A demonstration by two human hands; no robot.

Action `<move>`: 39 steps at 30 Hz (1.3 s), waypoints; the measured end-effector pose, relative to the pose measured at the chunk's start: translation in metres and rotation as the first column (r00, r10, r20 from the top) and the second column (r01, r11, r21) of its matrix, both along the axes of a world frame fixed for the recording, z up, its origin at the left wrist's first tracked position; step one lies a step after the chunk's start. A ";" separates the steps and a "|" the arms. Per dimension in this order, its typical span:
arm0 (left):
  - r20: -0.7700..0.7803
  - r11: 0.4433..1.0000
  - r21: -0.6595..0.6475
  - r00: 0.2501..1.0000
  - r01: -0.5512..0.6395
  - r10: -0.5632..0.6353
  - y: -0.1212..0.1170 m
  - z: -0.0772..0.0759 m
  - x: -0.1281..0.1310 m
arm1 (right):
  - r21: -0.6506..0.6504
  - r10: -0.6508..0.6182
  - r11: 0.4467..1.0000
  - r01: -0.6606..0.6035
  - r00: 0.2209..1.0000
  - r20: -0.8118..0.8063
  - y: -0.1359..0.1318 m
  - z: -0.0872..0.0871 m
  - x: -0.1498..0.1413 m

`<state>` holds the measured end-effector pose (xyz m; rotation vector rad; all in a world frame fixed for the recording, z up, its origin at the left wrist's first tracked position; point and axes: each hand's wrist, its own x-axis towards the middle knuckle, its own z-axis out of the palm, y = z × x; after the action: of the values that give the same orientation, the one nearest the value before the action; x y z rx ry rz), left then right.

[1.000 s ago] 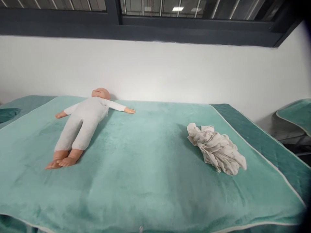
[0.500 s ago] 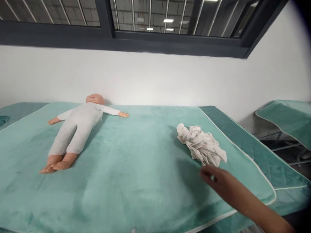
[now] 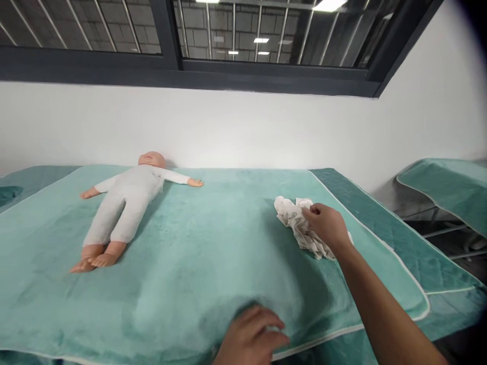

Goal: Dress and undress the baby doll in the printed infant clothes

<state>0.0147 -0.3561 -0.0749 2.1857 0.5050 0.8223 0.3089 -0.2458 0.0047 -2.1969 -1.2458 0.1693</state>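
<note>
A crumpled white cloth (image 3: 291,213) with a small print lies on the right part of the green bed cover. My right hand (image 3: 327,223) is over it, thumb and fingertips pinched on its upper folds, hiding part of the bundle. Low in the picture, my left hand (image 3: 253,334) hovers at the cover's front edge. Its fingers are loosely bent and apart, and it holds nothing. To the left a baby doll (image 3: 129,200) with a white body and bare feet lies on its back, arms spread, away from both hands.
The light green cover (image 3: 213,263) has pale piping and lies over a darker green quilted layer (image 3: 403,243). A white wall (image 3: 236,126) and a dark window frame (image 3: 266,78) rise behind. At right stands another green-covered surface (image 3: 449,187) on metal legs.
My right hand came in from the lower right and moved up onto the cloth. My left hand has appeared at the bottom. The view has shifted somewhat; the doll keeps its pose.
</note>
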 end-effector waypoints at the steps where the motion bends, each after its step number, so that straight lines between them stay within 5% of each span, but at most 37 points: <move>1: 0.017 1.000 -0.013 0.999 -0.026 0.027 0.014 0.001 0.001 | 0.112 0.019 0.994 -0.008 0.995 -0.101 0.000 0.005 0.002; 3: 0.036 0.975 -0.122 0.980 -0.188 0.193 0.039 0.007 0.007 | 0.335 0.111 0.942 0.022 0.921 -0.373 0.000 0.017 0.002; 6: -0.028 0.919 -0.277 0.958 -0.281 0.284 0.068 0.029 0.035 | 0.539 0.345 0.832 0.127 0.643 -0.684 -0.002 0.041 -0.011; 8: 0.052 0.922 -0.291 0.958 -0.254 0.281 0.081 0.048 0.062 | 0.627 0.494 0.768 0.132 0.501 -0.710 -0.006 0.058 -0.026; 10: 0.145 0.925 -0.279 0.941 -0.257 0.305 0.092 0.067 0.087 | 0.697 0.603 0.714 0.066 0.447 -0.661 -0.013 0.073 -0.042; 12: 0.209 0.882 -0.326 0.884 -0.340 0.418 0.103 0.083 0.103 | 0.747 0.674 0.662 -0.060 0.483 -0.559 -0.021 0.082 -0.055; 14: 0.225 0.852 -0.382 0.857 -0.359 0.463 0.116 0.093 0.105 | 0.743 0.715 0.608 -0.279 0.598 -0.362 -0.026 0.079 -0.063; 16: 0.251 0.842 -0.398 0.840 -0.364 0.482 0.128 0.097 0.095 | 0.629 0.726 0.564 -0.535 0.684 -0.070 -0.027 0.061 -0.067; 18: 0.283 0.826 -0.410 0.808 -0.386 0.517 0.139 0.097 0.077 | 0.417 0.719 0.570 -0.708 0.676 0.164 -0.025 0.030 -0.069; 22: 0.251 0.789 -0.405 0.774 -0.461 0.581 0.150 0.097 0.037 | 0.036 0.655 0.733 -0.679 0.719 0.232 -0.024 -0.042 -0.077; 24: 0.225 0.775 -0.376 0.761 -0.509 0.609 0.152 0.101 0.023 | -0.011 0.631 0.761 -0.648 0.737 0.244 -0.027 -0.061 -0.083; 26: 0.230 0.755 -0.352 0.731 -0.554 0.643 0.154 0.107 0.012 | 0.011 0.645 0.739 -0.673 0.713 0.275 -0.032 -0.066 -0.087; 30: 0.323 0.681 -0.312 0.600 -0.663 0.732 0.162 0.129 -0.010 | 0.118 0.698 0.602 -0.790 0.592 0.402 -0.046 -0.052 -0.085; 32: 0.366 0.619 -0.292 0.513 -0.729 0.777 0.167 0.142 -0.024 | 0.277 0.650 0.586 -0.762 0.646 0.401 -0.054 -0.045 -0.076; 34: 0.383 0.572 -0.293 0.454 -0.766 0.804 0.171 0.154 -0.040 | 0.487 0.524 0.635 -0.600 0.798 0.299 -0.062 -0.037 -0.060; 36: 0.352 0.560 -0.294 0.457 -0.775 0.817 0.172 0.162 -0.054 | 0.638 0.296 0.709 -0.300 0.948 0.118 -0.067 -0.031 -0.038; 38: 0.279 0.561 -0.279 0.493 -0.779 0.824 0.169 0.165 -0.064 | 0.675 0.052 0.737 -0.021 0.998 -0.025 -0.067 -0.030 -0.011; 39: 0.240 0.562 -0.269 0.511 -0.782 0.826 0.167 0.165 -0.066 | 0.651 0.014 0.759 0.004 1.000 -0.021 -0.066 -0.033 0.003</move>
<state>-0.0518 -0.1892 0.0904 1.5403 1.4154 1.5779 0.3119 -0.3118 -0.0281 -1.5693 -1.0794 -0.2158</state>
